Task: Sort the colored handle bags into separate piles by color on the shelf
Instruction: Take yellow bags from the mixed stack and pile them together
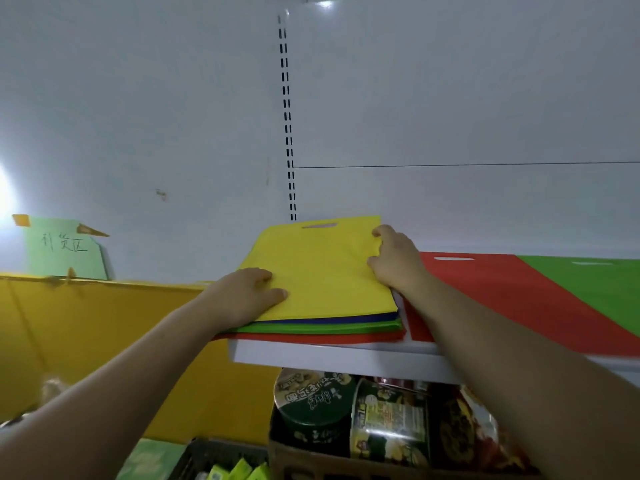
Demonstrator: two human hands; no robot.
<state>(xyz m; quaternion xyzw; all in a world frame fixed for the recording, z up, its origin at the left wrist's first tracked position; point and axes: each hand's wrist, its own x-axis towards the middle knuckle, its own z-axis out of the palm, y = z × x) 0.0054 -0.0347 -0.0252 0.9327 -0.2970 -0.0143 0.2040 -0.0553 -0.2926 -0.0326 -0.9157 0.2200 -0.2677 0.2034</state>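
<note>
A mixed stack of handle bags lies at the left end of the white shelf (332, 358). A yellow bag (318, 268) tops it, with blue (363, 319), green (311, 328) and red (311, 338) layers showing at the front edge. My left hand (249, 292) grips the yellow bag's left front edge, thumb on top. My right hand (394, 258) pinches its right edge. Further right a red bag (502, 289) lies flat, and beyond it a green bag (595, 285).
A white back panel with a slotted upright (287, 116) rises behind the shelf. A yellow cardboard wall (104, 334) and a green paper sign (65, 247) stand to the left. Below the shelf, a box holds instant noodle cups (381, 417).
</note>
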